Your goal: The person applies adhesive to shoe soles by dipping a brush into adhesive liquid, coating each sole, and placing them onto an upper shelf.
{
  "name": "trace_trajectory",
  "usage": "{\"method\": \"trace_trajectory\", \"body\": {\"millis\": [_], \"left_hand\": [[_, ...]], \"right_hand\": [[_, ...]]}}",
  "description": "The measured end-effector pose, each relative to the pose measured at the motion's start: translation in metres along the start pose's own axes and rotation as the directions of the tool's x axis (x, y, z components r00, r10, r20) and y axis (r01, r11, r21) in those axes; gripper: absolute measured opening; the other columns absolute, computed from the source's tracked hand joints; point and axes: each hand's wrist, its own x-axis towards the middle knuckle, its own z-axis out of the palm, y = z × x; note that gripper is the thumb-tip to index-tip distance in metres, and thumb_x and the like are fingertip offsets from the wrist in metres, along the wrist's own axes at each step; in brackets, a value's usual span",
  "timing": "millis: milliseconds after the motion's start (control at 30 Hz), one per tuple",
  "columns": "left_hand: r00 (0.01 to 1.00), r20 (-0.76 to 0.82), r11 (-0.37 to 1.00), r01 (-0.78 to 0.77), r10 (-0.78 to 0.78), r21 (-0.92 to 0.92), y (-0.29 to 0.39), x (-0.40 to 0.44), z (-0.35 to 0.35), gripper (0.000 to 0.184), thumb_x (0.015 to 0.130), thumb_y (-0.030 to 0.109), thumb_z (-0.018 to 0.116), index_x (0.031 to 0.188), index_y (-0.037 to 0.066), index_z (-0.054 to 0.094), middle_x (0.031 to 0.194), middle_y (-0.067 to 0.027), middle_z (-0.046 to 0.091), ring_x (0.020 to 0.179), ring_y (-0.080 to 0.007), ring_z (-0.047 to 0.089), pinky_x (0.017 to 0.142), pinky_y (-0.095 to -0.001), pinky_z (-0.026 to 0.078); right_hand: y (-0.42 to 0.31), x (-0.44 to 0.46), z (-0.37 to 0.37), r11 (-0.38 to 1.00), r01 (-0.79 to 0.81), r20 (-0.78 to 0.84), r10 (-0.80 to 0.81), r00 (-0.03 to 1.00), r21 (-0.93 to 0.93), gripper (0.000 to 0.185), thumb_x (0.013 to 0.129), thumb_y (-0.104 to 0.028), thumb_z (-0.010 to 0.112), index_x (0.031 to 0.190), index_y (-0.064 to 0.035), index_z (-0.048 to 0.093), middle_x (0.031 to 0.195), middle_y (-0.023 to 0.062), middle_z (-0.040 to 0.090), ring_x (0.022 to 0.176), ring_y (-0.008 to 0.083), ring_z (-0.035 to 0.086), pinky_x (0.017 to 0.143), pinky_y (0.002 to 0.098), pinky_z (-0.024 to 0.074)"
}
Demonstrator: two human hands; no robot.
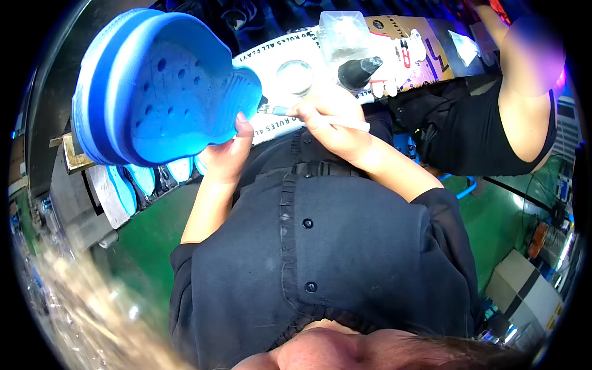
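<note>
A large blue shoe-shaped piece (179, 92) with several small holes is tilted up at the upper left. My left hand (231, 151) grips its lower right edge, the thumb on the rim. In my right hand (330, 120) is a brush (280, 110) with a pale handle, its dark bristles at the narrow end of the blue piece. Just beyond my right hand, a round white dish (295, 77) rests on the printed white sheet (277, 55). Beside it are a black conical bottle (359, 72) and a clear plastic container (343, 37).
Several light-blue pieces (143, 179) lie at the bench's left edge. Printed cardboard (431, 52) and white pieces lie at the upper right. Another person in black (472, 132) is close by on the right. Boxes (524, 290) stand on the green floor, lower right.
</note>
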Motion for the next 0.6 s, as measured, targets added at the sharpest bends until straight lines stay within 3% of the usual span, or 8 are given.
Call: {"method": "trace_trajectory", "body": {"millis": [100, 167, 233, 300, 400, 433, 500, 600], "left_hand": [[0.993, -0.03, 0.992, 0.115, -0.116, -0.047, -0.004, -0.003, -0.001, 0.034, 0.071, -0.003, 0.062, 0.104, -0.004, 0.052, 0.099, -0.0111, 0.058, 0.088, -0.0172, 0.056, 0.079, -0.0289, 0.045], [0.991, -0.004, 0.99, 0.132, -0.132, -0.04, -0.004, -0.003, -0.005, 0.036, 0.072, -0.003, 0.062, 0.106, -0.004, 0.051, 0.101, -0.0118, 0.058, 0.09, -0.0174, 0.056, 0.08, -0.0291, 0.044], [0.992, 0.025, 0.992, 0.123, -0.122, -0.036, 0.001, 0.006, -0.01, 0.037, 0.072, -0.002, 0.062, 0.107, -0.004, 0.05, 0.102, -0.0124, 0.057, 0.091, -0.0175, 0.056, 0.081, -0.0293, 0.044], [0.959, 0.01, 0.957, 0.283, -0.283, -0.06, 0.019, 0.022, -0.017, 0.042, 0.074, -0.001, 0.062, 0.113, -0.004, 0.047, 0.106, -0.0139, 0.056, 0.095, -0.018, 0.055, 0.085, -0.03, 0.042], [0.937, 0.178, 0.927, 0.33, -0.3, -0.179, 0.048, 0.05, -0.032, 0.053, 0.074, 0.002, 0.063, 0.121, -0.004, 0.038, 0.113, -0.0143, 0.052, 0.103, -0.0213, 0.052, 0.092, -0.0341, 0.038], [0.876, 0.283, 0.811, 0.472, -0.39, -0.345, 0.044, 0.052, -0.042, 0.057, 0.072, 0.001, 0.062, 0.122, -0.004, 0.036, 0.112, -0.014, 0.052, 0.103, -0.021, 0.052, 0.092, -0.0336, 0.038], [0.722, 0.564, 0.527, 0.685, -0.401, -0.502, 0.046, 0.061, -0.06, 0.061, 0.07, 0.003, 0.062, 0.123, -0.006, 0.034, 0.105, -0.0147, 0.054, 0.091, -0.0222, 0.057, 0.074, -0.0309, 0.049], [0.676, 0.669, 0.507, 0.712, -0.308, -0.486, 0.093, 0.099, -0.018, 0.068, 0.068, 0.008, 0.065, 0.124, -0.009, 0.03, 0.099, -0.0198, 0.054, 0.063, -0.0196, 0.058, 0.046, -0.0252, 0.047]], "right_hand": [[0.001, -0.007, -0.005, 0.998, -0.042, -0.048, 0.044, 0.998, 0.048, 0.015, 0.081, -0.01, 0.055, 0.072, -0.0017, 0.064, 0.068, 0.0066, 0.062, 0.06, 0.0208, 0.056, 0.056, 0.03, 0.0417], [0.0, -0.01, -0.009, 0.977, -0.148, -0.127, 0.168, 0.978, 0.155, 0.016, 0.081, -0.008, 0.053, 0.071, -0.0011, 0.063, 0.066, 0.0066, 0.06, 0.059, 0.0198, 0.055, 0.055, 0.0292, 0.0416], [-0.001, -0.014, -0.018, 0.969, -0.183, -0.09, 0.2, 0.976, 0.164, 0.019, 0.085, -0.005, 0.048, 0.073, 0.0051, 0.059, 0.066, 0.0103, 0.057, 0.06, 0.0175, 0.054, 0.057, 0.0268, 0.042], [0.005, -0.018, -0.023, 0.969, -0.207, -0.135, 0.225, 0.965, 0.135, 0.02, 0.085, -0.006, 0.047, 0.072, 0.005, 0.058, 0.066, 0.0097, 0.056, 0.06, 0.0182, 0.054, 0.056, 0.0271, 0.0422], [0.008, -0.022, -0.026, 0.951, -0.28, -0.184, 0.301, 0.936, 0.13, 0.023, 0.085, -0.01, 0.046, 0.07, 0.0029, 0.058, 0.066, 0.0098, 0.057, 0.06, 0.0182, 0.055, 0.055, 0.0287, 0.043], [0.013, -0.026, -0.028, 0.953, -0.278, -0.184, 0.297, 0.937, 0.121, 0.024, 0.085, -0.011, 0.045, 0.07, 0.0024, 0.059, 0.066, 0.0099, 0.058, 0.06, 0.0183, 0.055, 0.056, 0.0292, 0.0433], [0.016, -0.028, -0.033, 0.96, -0.277, -0.151, 0.28, 0.948, 0.037, 0.025, 0.086, -0.013, 0.046, 0.07, 0.0016, 0.06, 0.066, 0.0096, 0.058, 0.06, 0.0188, 0.055, 0.056, 0.0298, 0.0433], [0.014, -0.033, -0.035, 0.934, -0.314, -0.184, 0.343, 0.921, 0.168, 0.03, 0.088, -0.018, 0.046, 0.071, 0.0012, 0.062, 0.065, 0.0092, 0.058, 0.06, 0.0196, 0.055, 0.056, 0.0299, 0.0417]]}}
